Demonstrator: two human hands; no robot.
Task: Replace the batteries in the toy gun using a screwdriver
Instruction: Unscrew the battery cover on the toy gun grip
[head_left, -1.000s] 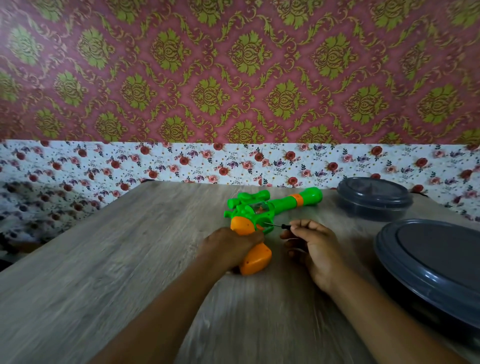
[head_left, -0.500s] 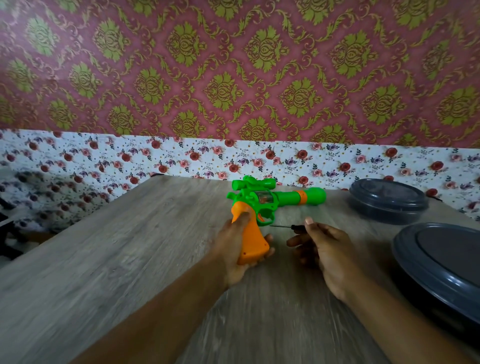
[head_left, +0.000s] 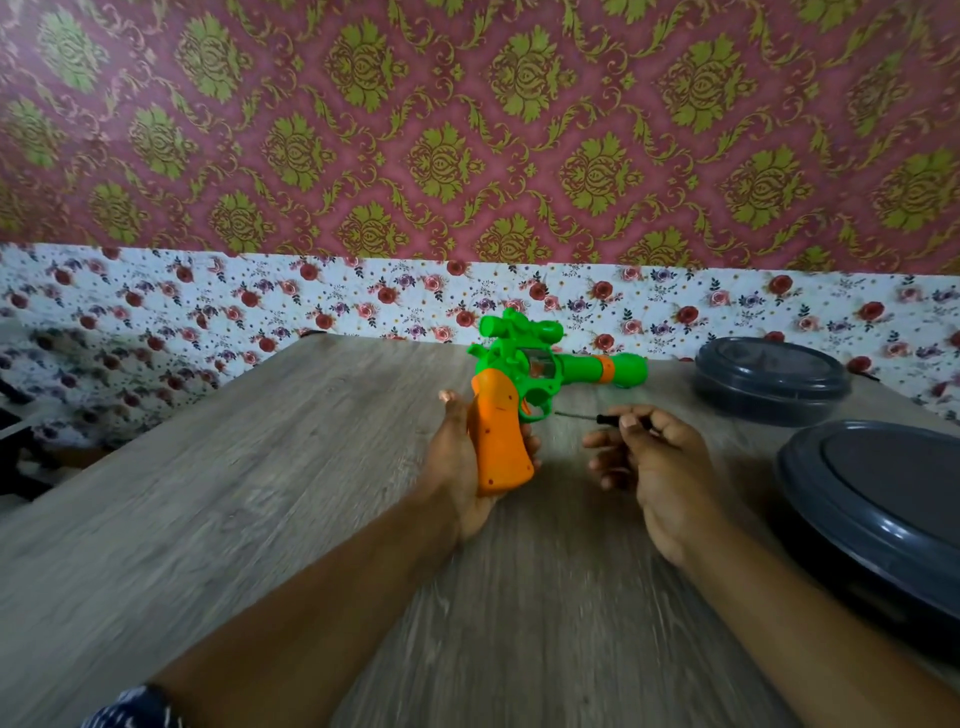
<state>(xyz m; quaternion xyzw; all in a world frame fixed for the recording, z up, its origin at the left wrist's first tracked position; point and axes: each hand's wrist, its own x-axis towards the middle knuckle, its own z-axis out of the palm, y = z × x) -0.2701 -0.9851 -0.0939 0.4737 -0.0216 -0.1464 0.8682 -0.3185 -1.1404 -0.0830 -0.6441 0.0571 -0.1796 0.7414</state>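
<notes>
The left hand (head_left: 462, 457) grips the toy gun (head_left: 524, 384) by its orange handle above the worktop (head_left: 260, 493); the right hand (head_left: 654, 462) pinches the screwdriver (head_left: 602, 418), tip near the trigger guard.

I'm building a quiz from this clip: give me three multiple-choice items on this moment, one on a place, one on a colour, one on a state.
1. Where do the two dark lidded containers sit on the table?
A. right side
B. left side
C. under the toy

2. What colour is the toy gun's grip?
A. blue
B. orange
C. white

3. What is the screwdriver's tip doing?
A. seated in a grip screw
B. lying on the table
C. held clear of the toy

Answers:
1 A, both stand right of the right hand.
2 B, orange shows inside the left hand.
3 C, a gap separates tip from trigger guard.
</notes>
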